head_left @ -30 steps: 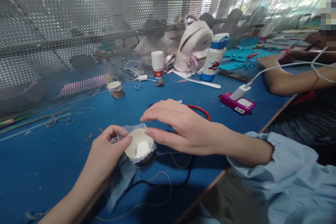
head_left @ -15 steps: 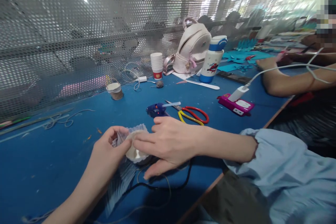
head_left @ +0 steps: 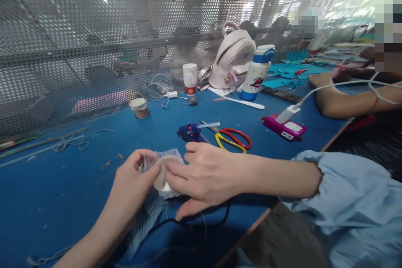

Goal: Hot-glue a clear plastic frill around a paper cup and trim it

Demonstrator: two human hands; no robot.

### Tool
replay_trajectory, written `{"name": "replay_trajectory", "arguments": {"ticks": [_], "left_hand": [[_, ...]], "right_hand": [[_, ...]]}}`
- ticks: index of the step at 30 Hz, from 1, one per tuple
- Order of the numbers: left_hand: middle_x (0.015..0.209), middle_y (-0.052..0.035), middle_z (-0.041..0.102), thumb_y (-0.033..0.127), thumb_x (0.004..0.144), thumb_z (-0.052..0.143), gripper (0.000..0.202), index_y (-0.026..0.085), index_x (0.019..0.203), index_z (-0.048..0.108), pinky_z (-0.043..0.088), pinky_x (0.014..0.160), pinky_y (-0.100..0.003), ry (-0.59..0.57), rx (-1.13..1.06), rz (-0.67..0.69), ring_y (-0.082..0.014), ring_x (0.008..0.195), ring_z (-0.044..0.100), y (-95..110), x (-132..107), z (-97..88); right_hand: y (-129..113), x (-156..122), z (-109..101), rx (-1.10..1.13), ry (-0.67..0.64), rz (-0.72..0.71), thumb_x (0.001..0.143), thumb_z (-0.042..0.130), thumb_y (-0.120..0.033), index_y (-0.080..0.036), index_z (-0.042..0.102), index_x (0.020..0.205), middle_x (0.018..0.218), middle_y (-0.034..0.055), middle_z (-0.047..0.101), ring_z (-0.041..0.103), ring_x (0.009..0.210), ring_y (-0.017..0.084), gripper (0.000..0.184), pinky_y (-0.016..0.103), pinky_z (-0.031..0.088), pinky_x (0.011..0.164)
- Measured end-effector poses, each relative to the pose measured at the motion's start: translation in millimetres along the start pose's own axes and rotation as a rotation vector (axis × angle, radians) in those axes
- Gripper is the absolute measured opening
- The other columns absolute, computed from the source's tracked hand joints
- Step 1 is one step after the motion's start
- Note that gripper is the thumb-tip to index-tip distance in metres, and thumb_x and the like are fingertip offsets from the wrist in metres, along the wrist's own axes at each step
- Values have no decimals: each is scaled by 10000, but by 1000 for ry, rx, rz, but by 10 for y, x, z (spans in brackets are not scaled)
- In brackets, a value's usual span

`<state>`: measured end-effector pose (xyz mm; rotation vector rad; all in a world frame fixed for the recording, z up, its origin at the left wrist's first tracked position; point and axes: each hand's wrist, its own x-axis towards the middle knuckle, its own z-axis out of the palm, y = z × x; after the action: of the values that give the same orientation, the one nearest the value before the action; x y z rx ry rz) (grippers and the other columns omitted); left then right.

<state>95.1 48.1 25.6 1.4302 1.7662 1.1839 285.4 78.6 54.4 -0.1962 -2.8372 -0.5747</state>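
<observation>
Pale round cup (head_left: 161,182), edged with sheer pleated fabric (head_left: 145,217), is in the near part of the smooth blue table (head_left: 63,197), which spreads leftward. Left hand (head_left: 136,173) pinches rim and fabric; right hand (head_left: 204,173) dips fingers inside, though whether they grip, I cannot tell. Farther off, a cylindrical bottle (head_left: 256,73) bears a red figure (head_left: 257,83).

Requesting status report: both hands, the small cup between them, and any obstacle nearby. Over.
Left hand pinching pleated translucent strip beside small cup. Right hand at cup's opening. Glue gun and scissors beyond right hand, seemingly not blocking.
</observation>
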Motion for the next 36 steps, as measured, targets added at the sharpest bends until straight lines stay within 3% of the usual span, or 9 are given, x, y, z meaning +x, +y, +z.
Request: {"name": "replay_trajectory", "arguments": {"ticks": [11,18,23,29,32,36], "left_hand": [[775,-16,665,379,631,680,239,209,793,633,438,603,-266,-10,29,-12,-183,696,580,-24,16,-11],[780,-27,666,370,635,659,217,208,778,635,440,618,-283,-1,32,-12,-200,717,589,11,-3,-3],[784,-24,673,347,637,650,174,218,754,639,447,615,-284,21,49,-2,-200,716,594,39,-17,0],[761,-16,662,360,646,667,180,219,758,647,443,596,-276,20,19,18,-190,686,588,-1,-11,4],[778,-13,665,377,644,686,215,214,778,647,435,608,-270,-1,10,-1,-186,704,588,-26,1,7],[836,-27,670,427,635,715,297,200,812,643,434,637,-271,-31,-69,-51,-195,770,590,-2,-3,-7]], "right_hand": [[16,47,41,-12,-90,85,970,155,-635,-69,599,1077,977,105,659,547,581,161,728,365,317,638],[-12,7,-11,-27,-145,102,975,173,-620,-38,587,1092,962,132,656,573,629,181,724,374,332,680],[-71,-37,-32,-37,-94,82,972,201,-624,-64,608,1000,899,126,660,555,602,175,693,369,328,675],[-104,-47,-52,17,-106,168,956,332,-614,-72,621,945,812,100,669,567,576,176,615,357,344,657],[-97,-138,-139,190,-3,178,947,387,-594,-92,626,977,828,89,697,607,615,180,556,345,376,639],[-28,-277,-222,513,362,238,977,466,-357,-84,591,1134,1050,124,714,663,860,138,339,274,465,731]]}}
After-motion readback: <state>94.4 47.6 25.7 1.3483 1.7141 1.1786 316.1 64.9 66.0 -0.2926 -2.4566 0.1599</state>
